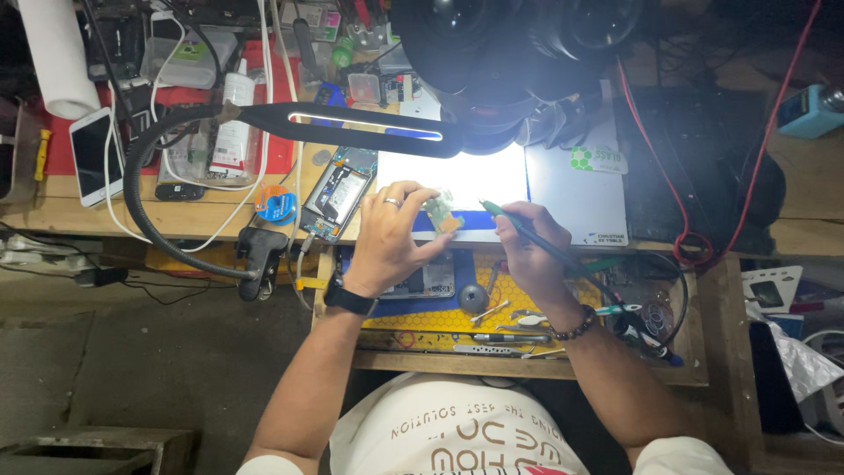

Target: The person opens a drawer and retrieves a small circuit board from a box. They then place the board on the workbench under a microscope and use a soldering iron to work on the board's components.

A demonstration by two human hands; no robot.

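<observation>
left hand [387,236] pinches a small green circuit board [442,214]; right hand [525,249] grips a soldering iron [536,236]. the yellow tray [422,318] holds tweezers [505,337].

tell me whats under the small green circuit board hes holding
Under the small circuit board, pinched in the left hand, lies a brightly lit white mat with a blue edge; glare hides any detail there.

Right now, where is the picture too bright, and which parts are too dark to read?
Head view: the white mat under the lamp is washed out by glare; the small circuit board in the left hand stays readable; the microscope and the bench's right corner fall into shadow.
</observation>
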